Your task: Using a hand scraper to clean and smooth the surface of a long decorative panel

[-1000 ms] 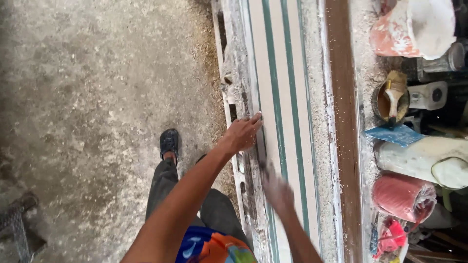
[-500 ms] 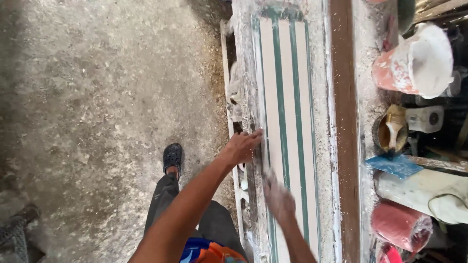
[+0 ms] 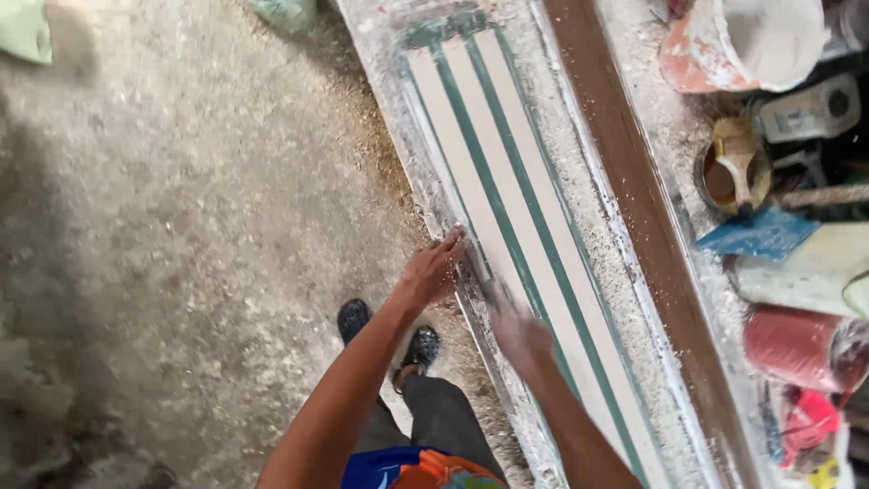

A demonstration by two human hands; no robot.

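Note:
A long white panel with green stripes (image 3: pixel 534 208) lies dusty on a bench and runs from the top centre down to the lower right. My left hand (image 3: pixel 433 270) rests on its near edge, fingers spread flat against the rim and holding nothing. My right hand (image 3: pixel 516 330) lies on the panel's face just behind the left and is blurred with motion. Whether it holds anything under the palm is hidden.
A brown wooden strip (image 3: pixel 634 190) runs along the panel's far side. Beyond it stand a pink-and-white bucket (image 3: pixel 751 41), a tin with a brush (image 3: pixel 733 167), a blue sheet (image 3: pixel 760 234) and a red roll (image 3: pixel 797 349). My feet in dark sandals (image 3: pixel 418 349) stand on the sawdust-covered concrete floor (image 3: pixel 181 226).
The view has swung, so the panel now runs slantwise and more of its far end shows. My left hand stays on the edge. My right hand keeps rubbing along the panel.

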